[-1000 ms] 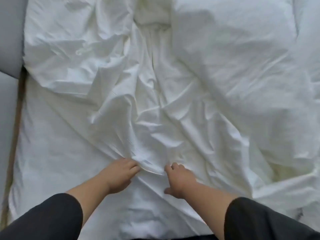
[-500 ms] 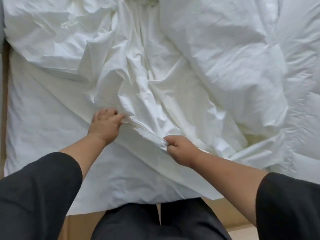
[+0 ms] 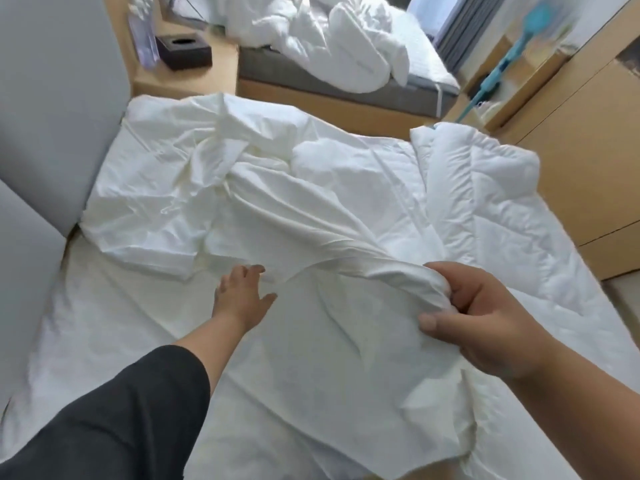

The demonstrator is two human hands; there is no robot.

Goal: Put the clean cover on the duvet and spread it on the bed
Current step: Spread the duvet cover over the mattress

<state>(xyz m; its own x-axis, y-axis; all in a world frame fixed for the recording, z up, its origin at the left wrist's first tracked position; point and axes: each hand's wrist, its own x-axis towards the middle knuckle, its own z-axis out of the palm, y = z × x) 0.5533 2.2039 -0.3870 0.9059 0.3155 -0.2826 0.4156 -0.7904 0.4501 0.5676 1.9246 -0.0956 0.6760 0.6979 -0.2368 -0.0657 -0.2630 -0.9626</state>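
Plain white cover (image 3: 311, 216) fills the middle of the frame, no print, only creases; white quilted duvet (image 3: 485, 188) at the right, stitched in squares; white sheet (image 3: 104, 306) lower left; black sleeve (image 3: 114, 420) at the bottom left; grey headboard (image 3: 52, 109) along the left edge; tan wood cabinet (image 3: 581, 133) at the right; black box (image 3: 183, 50) upper left; teal pole (image 3: 502, 64) upper right
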